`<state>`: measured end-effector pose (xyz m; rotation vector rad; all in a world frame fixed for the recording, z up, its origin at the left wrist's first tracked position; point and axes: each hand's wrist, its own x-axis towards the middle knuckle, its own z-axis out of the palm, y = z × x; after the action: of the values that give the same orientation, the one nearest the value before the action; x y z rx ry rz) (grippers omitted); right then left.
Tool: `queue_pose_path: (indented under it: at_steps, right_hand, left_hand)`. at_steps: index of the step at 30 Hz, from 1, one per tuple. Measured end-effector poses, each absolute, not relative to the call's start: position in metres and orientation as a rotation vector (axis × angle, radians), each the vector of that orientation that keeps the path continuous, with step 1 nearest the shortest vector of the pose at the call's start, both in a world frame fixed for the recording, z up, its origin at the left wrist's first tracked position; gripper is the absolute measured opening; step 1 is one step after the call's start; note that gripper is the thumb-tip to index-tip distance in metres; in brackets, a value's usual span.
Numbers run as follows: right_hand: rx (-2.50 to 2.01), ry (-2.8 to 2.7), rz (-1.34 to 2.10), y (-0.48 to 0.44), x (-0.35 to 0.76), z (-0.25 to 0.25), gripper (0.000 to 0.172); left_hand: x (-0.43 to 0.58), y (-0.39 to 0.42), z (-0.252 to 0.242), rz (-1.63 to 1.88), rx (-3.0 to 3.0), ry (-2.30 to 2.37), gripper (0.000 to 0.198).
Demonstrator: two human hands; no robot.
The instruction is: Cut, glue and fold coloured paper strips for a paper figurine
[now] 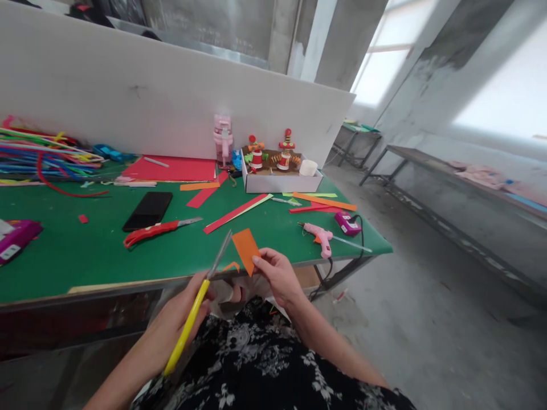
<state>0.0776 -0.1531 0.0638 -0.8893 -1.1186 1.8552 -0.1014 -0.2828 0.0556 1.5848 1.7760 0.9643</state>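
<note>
My left hand (pixel 183 313) is closed around yellow-handled scissors (pixel 190 322), whose blades point up and away over the table edge. My right hand (pixel 280 276) pinches a rectangular piece of orange paper (pixel 247 249) by its lower right side, thumb on top. The blade tips are beside the paper's upper left corner; whether they touch it I cannot tell. Just below the paper, a thin bent orange paper scrap (pixel 231 266) lies at the table's front edge. Past the blades, a red utility knife (pixel 156 232) rests with its blade out, near a black phone (pixel 149 210).
On the green table (pixel 102 256), a pink glue gun (pixel 321 238) with its cord lies right, by a purple box (pixel 348 223). Paper strips (pixel 237 213) are scattered centrally. A white box (pixel 280 183) holds small figures. Pipe cleaners (pixel 47 156) pile up left, before a white board (pixel 162 102).
</note>
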Motion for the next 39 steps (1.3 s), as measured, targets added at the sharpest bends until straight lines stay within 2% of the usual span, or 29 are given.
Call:
queue_pose_path:
  at_steps: [3, 14, 24, 39]
  right_hand:
    - [-0.903, -1.06, 1.83, -0.155, 0.076, 0.062, 0.032]
    - [-0.903, -0.989, 1.897, -0.161, 0.07, 0.061, 0.036]
    - [-0.917, -1.132, 1.799, -0.161, 0.072, 0.061, 0.028]
    - [-0.93, -1.151, 1.85, -0.161, 0.07, 0.063, 0.033]
  left_hand:
    - [-0.101, -0.298, 0.06, 0.782, 1.671, 1.796, 0.034]
    - [-0.073, -0.294, 0.055, 0.66, 1.665, 1.812, 0.05]
    - [-0.069, -0.291, 0.061, 0.597, 1.63, 1.796, 0.052]
    - [-0.067, -0.288, 0.07, 0.586, 1.67, 1.786, 0.048]
